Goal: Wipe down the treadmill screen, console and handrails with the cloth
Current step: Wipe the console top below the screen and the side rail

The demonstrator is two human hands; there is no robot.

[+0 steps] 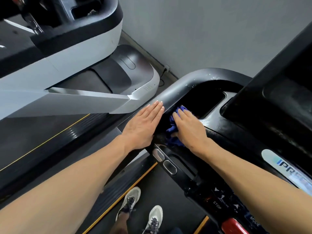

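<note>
Cloth (173,127) lies mostly hidden under right hand (187,127) on console (224,132).

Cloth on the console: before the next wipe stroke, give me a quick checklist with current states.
1. Cloth under the right hand: ok, the hand presses the blue cloth onto the console.
2. Left hand braced: ok, it lies flat with straight fingers on the handrail.
3. Cloth spread flat: not ok, it is bunched up under the palm.
4. Handrail clean: not ok, white specks show along its bend.
5. Red stop button out of the arm's way: ok, it lies nearer the person than the right hand.
6. Screen wiped: cannot tell, it looks dark and blurred.
</note>
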